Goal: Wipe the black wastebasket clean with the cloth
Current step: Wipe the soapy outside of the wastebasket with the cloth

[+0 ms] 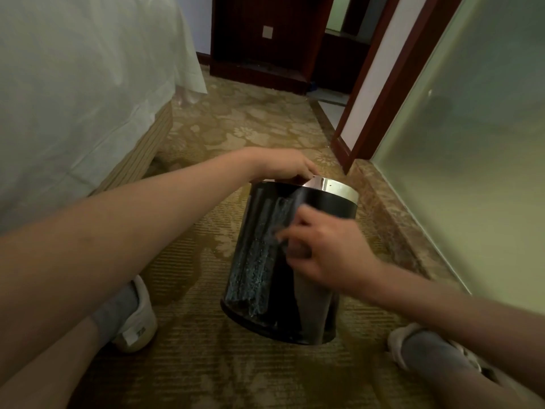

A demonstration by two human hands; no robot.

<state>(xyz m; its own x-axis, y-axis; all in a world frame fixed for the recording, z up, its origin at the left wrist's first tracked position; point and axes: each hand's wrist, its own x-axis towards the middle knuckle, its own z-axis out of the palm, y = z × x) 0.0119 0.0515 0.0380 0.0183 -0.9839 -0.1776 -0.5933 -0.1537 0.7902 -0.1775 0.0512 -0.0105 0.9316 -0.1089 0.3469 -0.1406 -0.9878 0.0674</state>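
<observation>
Wastebasket [256,261] rim in left hand [283,168] — right hand [333,255] (blurred) presses cloth [283,242].

black wastebasket [256,261], gold floral carpet [250,128]

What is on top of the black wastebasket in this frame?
The left hand grips the silver rim of the wastebasket at its far left. The inside is hidden by the near wall. The right hand holds the cloth against the side.
</observation>
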